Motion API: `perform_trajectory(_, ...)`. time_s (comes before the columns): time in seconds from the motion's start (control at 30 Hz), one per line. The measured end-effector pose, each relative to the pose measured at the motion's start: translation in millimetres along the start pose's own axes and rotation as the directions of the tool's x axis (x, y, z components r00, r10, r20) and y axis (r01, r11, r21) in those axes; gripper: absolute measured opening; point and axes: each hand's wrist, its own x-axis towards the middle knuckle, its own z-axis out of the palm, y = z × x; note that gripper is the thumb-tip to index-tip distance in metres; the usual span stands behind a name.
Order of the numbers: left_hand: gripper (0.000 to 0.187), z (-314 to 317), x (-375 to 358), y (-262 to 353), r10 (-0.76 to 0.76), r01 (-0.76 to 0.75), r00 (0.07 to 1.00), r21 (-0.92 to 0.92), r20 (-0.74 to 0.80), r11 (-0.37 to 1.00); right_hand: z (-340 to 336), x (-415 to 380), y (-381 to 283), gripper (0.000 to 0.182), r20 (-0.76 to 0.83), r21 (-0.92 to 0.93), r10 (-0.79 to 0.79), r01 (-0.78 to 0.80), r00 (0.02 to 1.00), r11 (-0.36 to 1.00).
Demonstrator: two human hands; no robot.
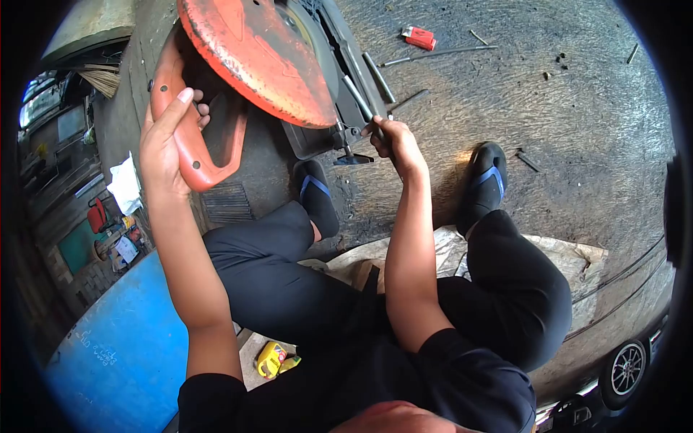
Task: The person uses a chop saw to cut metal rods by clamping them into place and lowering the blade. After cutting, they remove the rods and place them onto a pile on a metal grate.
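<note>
An orange cut-off saw with a round blade guard stands on the floor in front of me. My left hand grips its orange D-shaped handle. Over at the saw's dark base, my right hand is closed on a thin metal rod that lies across the vise. My legs in dark trousers and black-and-blue slippers are spread either side of the machine.
Loose metal rods, a red lighter-like object and small scraps lie on the dark concrete floor beyond. A blue drum is at lower left, a yellow object under my leg, cardboard beneath me, a car wheel lower right.
</note>
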Motion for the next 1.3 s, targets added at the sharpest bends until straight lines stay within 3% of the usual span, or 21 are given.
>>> perform_trajectory(0.23, 0.046, 0.3, 0.2, 0.1, 0.032, -0.034, 0.998, 0.029, 0.062, 0.999, 5.8, 4.7, 4.3, 0.044, 0.044, 0.006, 0.075, -0.075, 0.996, 0.997)
perform_trajectory(0.43, 0.045, -4.1, 3.7, 1.2, 0.030, -0.030, 1.000, 0.068, 0.004, 0.997, 11.8, -0.1, -2.1, 0.043, 0.090, 0.047, 0.136, -0.141, 0.987, 0.989)
perform_trajectory(1.3, 0.057, -0.2, 2.4, 8.8, -0.048, 0.047, 0.999, 0.065, 0.014, 0.997, 6.3, 8.5, 6.4, 0.034, 0.012, -0.091, 0.055, -0.054, 0.998, 0.994)
